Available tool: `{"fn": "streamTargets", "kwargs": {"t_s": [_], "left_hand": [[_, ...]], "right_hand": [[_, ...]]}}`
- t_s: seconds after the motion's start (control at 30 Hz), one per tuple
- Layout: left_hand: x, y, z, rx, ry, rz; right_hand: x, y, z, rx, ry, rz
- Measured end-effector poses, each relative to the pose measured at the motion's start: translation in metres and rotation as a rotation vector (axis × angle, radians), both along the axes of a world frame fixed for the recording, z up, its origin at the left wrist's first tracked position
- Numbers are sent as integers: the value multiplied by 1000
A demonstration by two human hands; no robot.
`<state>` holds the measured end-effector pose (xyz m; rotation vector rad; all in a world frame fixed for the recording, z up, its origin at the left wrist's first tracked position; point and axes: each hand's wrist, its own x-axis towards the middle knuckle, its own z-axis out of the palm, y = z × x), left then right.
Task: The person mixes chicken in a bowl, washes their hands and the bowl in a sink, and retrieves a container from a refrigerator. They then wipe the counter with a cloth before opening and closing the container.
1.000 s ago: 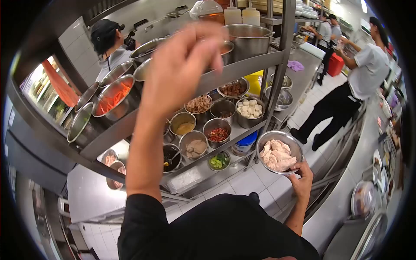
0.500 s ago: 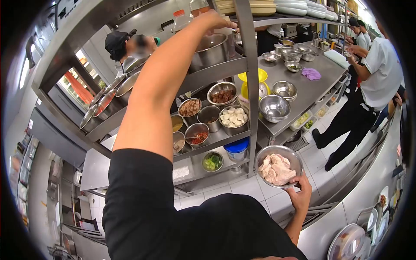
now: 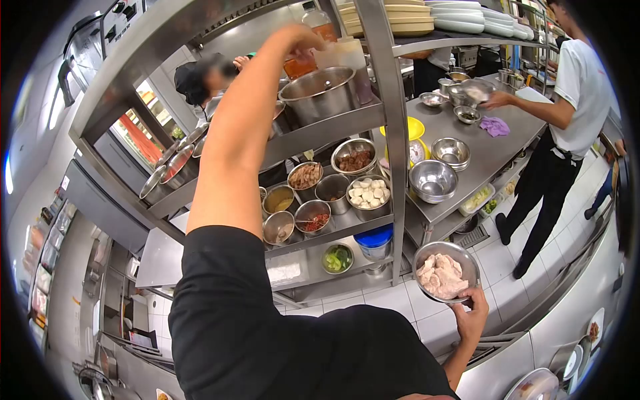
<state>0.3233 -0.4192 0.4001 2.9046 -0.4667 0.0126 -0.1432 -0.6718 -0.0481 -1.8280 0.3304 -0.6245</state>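
Observation:
My left hand (image 3: 301, 41) is raised to the upper shelf, among the bottles above a large steel pot (image 3: 321, 93). Its fingers are smeared by motion, close to a translucent plastic bottle (image 3: 348, 56) and a container of orange-red liquid (image 3: 300, 67); I cannot tell whether they grip either. Low on the right, my right hand (image 3: 472, 312) holds a steel bowl (image 3: 475, 261) by its rim, thumb over the edge and fingers beneath. Pale raw meat pieces (image 3: 441, 275), like chicken, lie in this bowl.
The middle shelf (image 3: 360, 225) carries several steel pots of food, including white balls (image 3: 369, 193) and chopped red chillies (image 3: 315, 222). Steel bowls (image 3: 433, 180) stand stacked on the right worktable (image 3: 483, 150). A co-worker (image 3: 563, 127) stands beside it; another person (image 3: 203, 81) is behind the shelves.
My left hand has shifted left and slightly down among the bottles. The bowl in my right hand appears slightly farther right and lower. The co-worker now reaches over the worktable with a bowl.

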Motion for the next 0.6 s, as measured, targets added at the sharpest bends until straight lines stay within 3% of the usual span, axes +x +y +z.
{"fn": "streamTargets", "kwargs": {"t_s": [0.1,0.13,0.33,0.53,0.6], "left_hand": [[27,-6,-21,23,46,183],[29,-5,-33,-130,49,158],[20,-28,-38,-147,14,192],[34,-18,-51,-372,-229,-65],[22,-12,-20,-286,-153,-57]], "right_hand": [[1,-1,-2,-12,-17,8],[2,-1,-4,-11,-28,11],[1,3,-11,4,-3,-22],[2,6,-11,13,1,-4],[3,5,-11,15,20,-6]]}}
